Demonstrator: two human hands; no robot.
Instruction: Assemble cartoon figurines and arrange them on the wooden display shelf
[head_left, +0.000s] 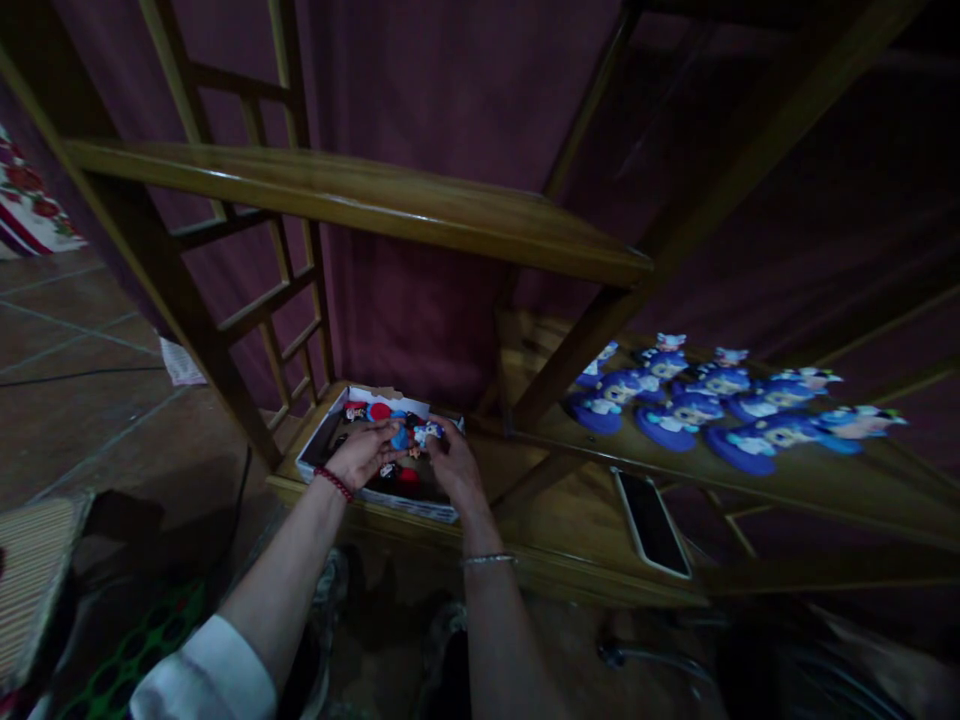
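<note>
Over a shallow white-rimmed box [306,462], both hands are close together. My right hand [454,462] grips a small blue-and-white figurine [428,432] between thumb and fingers. My left hand [361,455], with a red bead bracelet at its wrist, is turned partly palm up, its fingers closed on a round blue piece [400,434]. I cannot tell whether that piece is joined to the figurine. Below and behind the hands, several small red, black and white figures [377,411] lie in the box.
On the wooden shelf [555,425] to the right stand several blue figurines [679,415] on round bases. A phone-like dark slab [652,522] with a pale edge lies on the lower board. A wooden crossbar [360,200] spans above the hands; a lattice side panel [277,300] stands left.
</note>
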